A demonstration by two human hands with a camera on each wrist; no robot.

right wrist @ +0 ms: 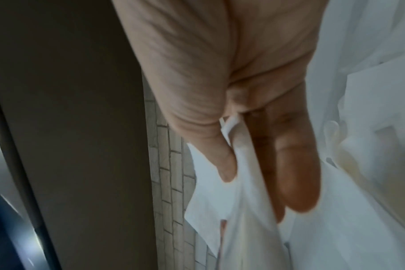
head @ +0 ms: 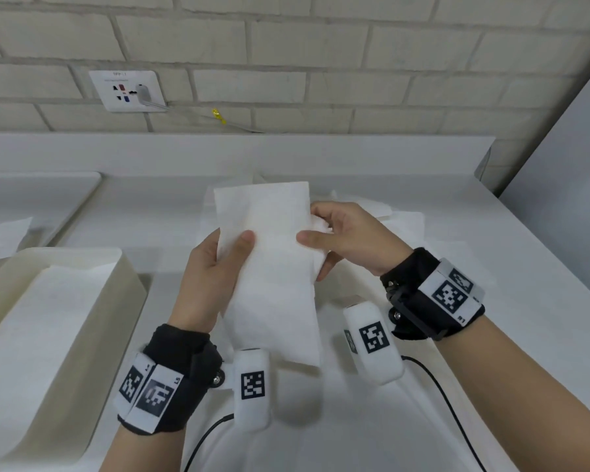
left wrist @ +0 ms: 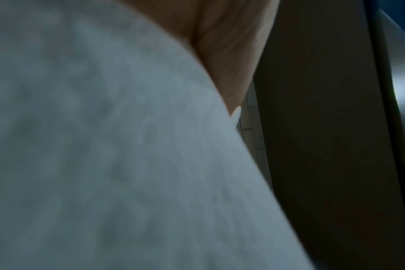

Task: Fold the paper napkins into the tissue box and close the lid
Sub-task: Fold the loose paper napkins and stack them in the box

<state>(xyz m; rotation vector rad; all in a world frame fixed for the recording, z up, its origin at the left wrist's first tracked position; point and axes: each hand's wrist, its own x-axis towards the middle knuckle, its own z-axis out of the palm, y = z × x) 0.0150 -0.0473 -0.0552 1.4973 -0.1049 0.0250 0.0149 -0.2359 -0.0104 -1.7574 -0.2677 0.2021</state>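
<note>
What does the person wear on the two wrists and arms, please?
Both forearms are bare, without sleeves. Each wrist has a black fabric band with white tags carrying black square codes. A white rounded camera pod with a similar code hangs at each wrist. A thin black cable trails from each.

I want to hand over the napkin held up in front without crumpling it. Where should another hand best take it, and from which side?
Probably the free lower edge of the napkin, approached from below, nearer the person. Left hand and right hand already pinch its two sides near the middle; the lower half hangs flat and unheld above the counter.
</note>
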